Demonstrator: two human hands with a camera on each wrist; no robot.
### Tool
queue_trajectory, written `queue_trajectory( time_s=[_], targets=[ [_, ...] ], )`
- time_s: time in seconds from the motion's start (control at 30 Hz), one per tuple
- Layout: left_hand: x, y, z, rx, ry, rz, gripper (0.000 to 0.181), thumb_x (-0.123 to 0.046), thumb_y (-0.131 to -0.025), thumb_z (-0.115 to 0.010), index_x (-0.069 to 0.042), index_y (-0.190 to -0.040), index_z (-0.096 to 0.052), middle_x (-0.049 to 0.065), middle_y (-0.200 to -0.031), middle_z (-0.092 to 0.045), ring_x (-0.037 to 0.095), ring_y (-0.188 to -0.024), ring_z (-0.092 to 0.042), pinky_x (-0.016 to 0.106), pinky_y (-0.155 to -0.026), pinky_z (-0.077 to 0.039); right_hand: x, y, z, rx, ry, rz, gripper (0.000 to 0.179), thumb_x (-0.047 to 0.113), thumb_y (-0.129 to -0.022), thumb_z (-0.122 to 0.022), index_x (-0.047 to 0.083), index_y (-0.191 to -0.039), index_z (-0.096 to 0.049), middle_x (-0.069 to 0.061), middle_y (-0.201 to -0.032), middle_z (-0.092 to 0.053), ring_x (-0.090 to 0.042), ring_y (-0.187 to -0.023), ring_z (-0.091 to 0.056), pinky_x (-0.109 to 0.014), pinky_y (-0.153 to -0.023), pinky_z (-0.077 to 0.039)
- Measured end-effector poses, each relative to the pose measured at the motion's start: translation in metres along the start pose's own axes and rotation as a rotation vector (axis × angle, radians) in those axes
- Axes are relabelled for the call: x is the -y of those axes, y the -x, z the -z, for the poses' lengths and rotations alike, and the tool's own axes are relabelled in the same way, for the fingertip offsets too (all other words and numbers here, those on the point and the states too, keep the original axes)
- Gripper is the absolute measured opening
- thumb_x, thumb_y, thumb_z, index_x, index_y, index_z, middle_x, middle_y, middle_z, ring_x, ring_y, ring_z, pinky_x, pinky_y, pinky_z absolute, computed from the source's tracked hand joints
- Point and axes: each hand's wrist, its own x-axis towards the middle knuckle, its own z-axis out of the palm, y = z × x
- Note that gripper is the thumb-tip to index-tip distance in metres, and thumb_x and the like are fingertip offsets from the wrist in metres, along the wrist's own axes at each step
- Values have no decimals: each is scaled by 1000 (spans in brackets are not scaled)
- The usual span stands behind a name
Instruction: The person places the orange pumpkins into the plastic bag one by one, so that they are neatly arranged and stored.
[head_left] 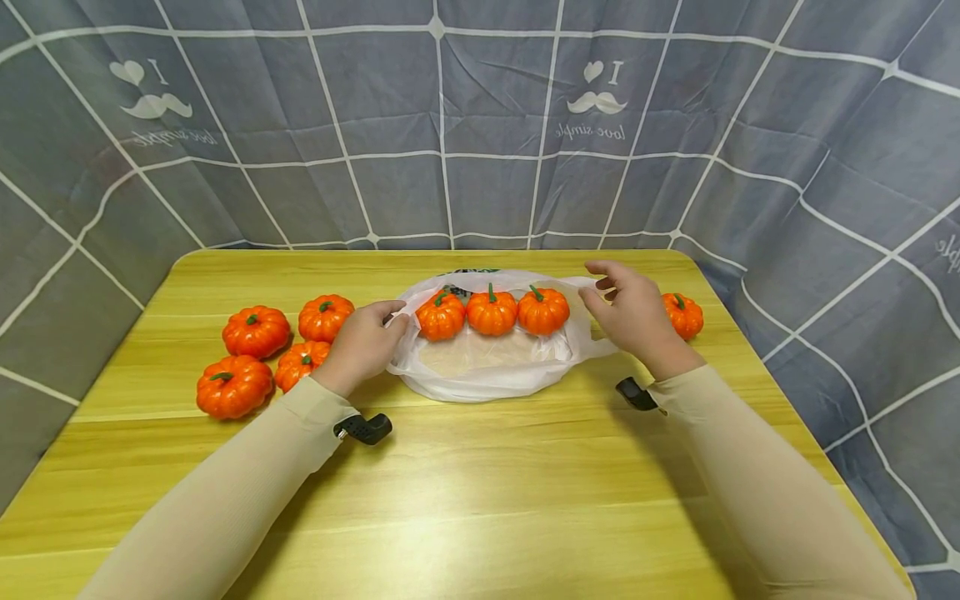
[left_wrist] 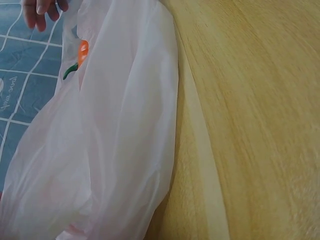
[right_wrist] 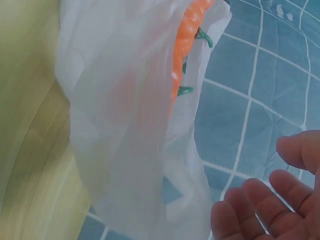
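Observation:
A white plastic bag point(head_left: 487, 387) lies on the table with its mouth spread wide. Three small orange pumpkins point(head_left: 491, 313) with green stems sit in a row inside it. My left hand point(head_left: 363, 346) pinches the bag's left rim between thumb and fingers; the left wrist view hides most of this grip. On the other side, my right hand point(head_left: 633, 312) hovers by the bag's right handle, its fingers loosely bent with nothing between them. The right wrist view shows those fingers point(right_wrist: 270, 205) apart from the bag.
Several more orange pumpkins point(head_left: 256, 332) stand in a cluster left of my left hand. Another single pumpkin point(head_left: 682, 317) is just beyond my right hand, near the table's right edge. A grey checked curtain point(head_left: 495, 100) surrounds the wooden table point(head_left: 450, 500).

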Motion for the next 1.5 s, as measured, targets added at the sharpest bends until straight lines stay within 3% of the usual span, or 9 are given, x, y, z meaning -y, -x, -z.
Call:
queue_trajectory(
  time_s=[0.33, 0.6, 0.83, 1.07, 1.3, 1.5],
  targets=[
    [2, 1, -1, 0, -1, 2, 53, -31, -108, -47, -5, -153, -54, 21, -152, -58, 39, -133, -58, 55, -114, -48, -16, 4, 10, -10, 38, -62, 46, 20, -103, -64, 4, -146, -59, -22, -142, -63, -45, -119, -62, -59, -104, -52],
    [5, -1, -2, 9, 3, 7, 53, -32, -108, -47, -6, -154, -54, 21, -153, -57, 38, -130, -59, 54, -113, -49, -35, 7, 18, -2, 97, -98, 51, 24, -103, -63, 4, -149, -55, -28, -146, -57, -52, -126, -58, -64, -105, -50],
    [6, -1, -3, 18, 15, 14, 54, -33, -108, -48, -5, -154, -52, 20, -153, -57, 38, -132, -58, 55, -115, -48, -54, 11, 27, 10, 187, -148, 55, 29, -104, -62, 5, -153, -52, -25, -153, -54, -43, -103, -62, -61, -93, -51],
    [5, 0, -3, 10, 4, 7, 53, -32, -109, -47, -5, -154, -53, 21, -153, -57, 38, -132, -59, 55, -114, -48, -76, 11, 35, 9, 218, -175, 61, 27, -101, -65, 0, -153, -48, -28, -158, -48, -51, -139, -46, -66, -116, -38],
    [4, 2, -3, -3, -2, 1, 53, -31, -108, -47, -4, -153, -54, 21, -151, -59, 39, -133, -59, 55, -114, -48, -92, 14, 40, 49, 226, -245, 71, 32, -103, -60, -1, -160, -36, -29, -165, -35, -58, -148, -29, -71, -117, -32],
    [5, 2, -3, 0, -2, -2, 54, -31, -108, -46, -3, -153, -54, 21, -152, -58, 39, -134, -58, 55, -114, -48, -105, 16, 42, 69, 234, -288, 78, 34, -101, -63, -3, -162, -30, -32, -166, -32, -61, -148, -24, -72, -119, -28]
  ],
)
